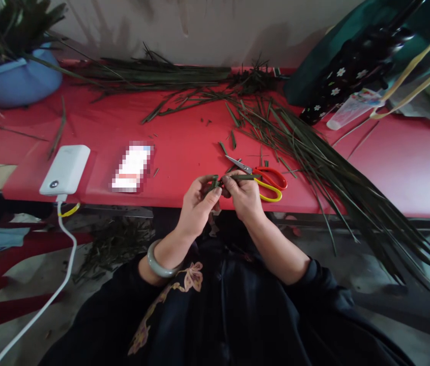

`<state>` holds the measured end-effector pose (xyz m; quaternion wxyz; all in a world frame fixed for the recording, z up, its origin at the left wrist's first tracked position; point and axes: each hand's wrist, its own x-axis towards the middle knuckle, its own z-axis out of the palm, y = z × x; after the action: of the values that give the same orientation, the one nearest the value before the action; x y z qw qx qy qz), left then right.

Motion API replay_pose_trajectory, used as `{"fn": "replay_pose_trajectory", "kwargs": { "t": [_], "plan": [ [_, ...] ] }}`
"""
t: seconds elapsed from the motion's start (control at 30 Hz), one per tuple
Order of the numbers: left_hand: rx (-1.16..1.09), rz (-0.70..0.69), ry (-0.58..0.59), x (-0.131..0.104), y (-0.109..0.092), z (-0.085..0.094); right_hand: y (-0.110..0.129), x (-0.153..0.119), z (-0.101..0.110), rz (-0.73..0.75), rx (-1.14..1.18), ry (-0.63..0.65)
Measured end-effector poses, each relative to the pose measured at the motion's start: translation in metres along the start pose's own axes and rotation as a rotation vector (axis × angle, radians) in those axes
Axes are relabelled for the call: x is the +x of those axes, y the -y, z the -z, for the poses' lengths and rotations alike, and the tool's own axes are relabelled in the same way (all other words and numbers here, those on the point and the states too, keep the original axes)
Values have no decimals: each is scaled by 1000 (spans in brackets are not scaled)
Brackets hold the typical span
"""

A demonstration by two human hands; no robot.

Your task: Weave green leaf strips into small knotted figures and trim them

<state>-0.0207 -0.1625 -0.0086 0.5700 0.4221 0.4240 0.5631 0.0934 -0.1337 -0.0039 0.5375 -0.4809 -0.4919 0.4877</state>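
Observation:
Near the front edge of the red table, my left hand [198,204] pinches a small folded piece of green leaf [215,181]. My right hand [244,195] touches it from the right, its fingers closed on a dark green leaf strip [246,177] that points right. The two hands nearly meet, and part of the folded piece is hidden by fingers. Scissors [271,184] with one red and one yellow handle loop lie just right of my right hand, blades toward the upper left. A bracelet circles my left wrist.
Long green leaves [314,147] lie across the right side and overhang the front edge. More leaves [153,73] lie along the back. On the left are a phone [133,168], a white power bank [65,170] with a cable, and a blue basin [16,81]. An umbrella [346,76] leans at back right.

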Motion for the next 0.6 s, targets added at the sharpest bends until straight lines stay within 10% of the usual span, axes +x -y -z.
{"fn": "replay_pose_trajectory", "kwargs": {
  "t": [0.37,0.6],
  "plan": [
    [-65,105,171,9,-12,7,0,6,2,-28,87,4],
    [4,-45,-9,6,1,3,-3,1,-6,-21,87,56]
  ]
}}
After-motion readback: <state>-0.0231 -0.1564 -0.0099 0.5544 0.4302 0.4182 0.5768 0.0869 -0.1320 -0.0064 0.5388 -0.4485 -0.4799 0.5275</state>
